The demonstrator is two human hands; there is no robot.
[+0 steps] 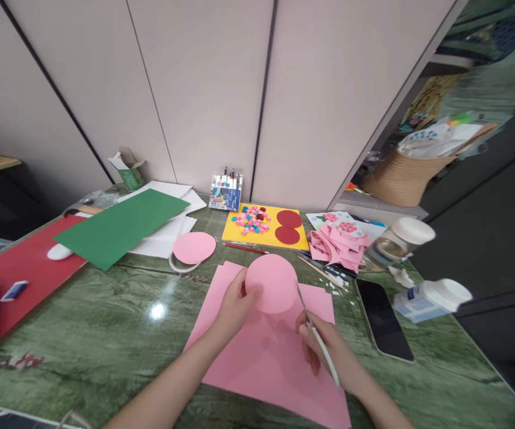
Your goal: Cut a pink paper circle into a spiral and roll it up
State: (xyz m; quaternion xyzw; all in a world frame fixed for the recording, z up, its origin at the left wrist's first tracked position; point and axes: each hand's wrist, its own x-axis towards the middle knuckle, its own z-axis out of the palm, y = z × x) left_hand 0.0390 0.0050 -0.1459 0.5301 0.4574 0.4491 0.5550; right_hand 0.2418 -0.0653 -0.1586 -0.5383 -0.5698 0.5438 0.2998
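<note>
Now, left hand (234, 304): fingers press pink paper circle (271, 283) flat on pink sheet (257, 351).
Right hand (324, 348): pinches pencil (317, 336), tip at circle's edge.

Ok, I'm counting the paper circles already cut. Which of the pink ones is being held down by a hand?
The pink circle on the pink sheet, pressed by the left hand. The other pink circle lies untouched farther left on the table; the two by the yellow sheet are dark red.
</note>
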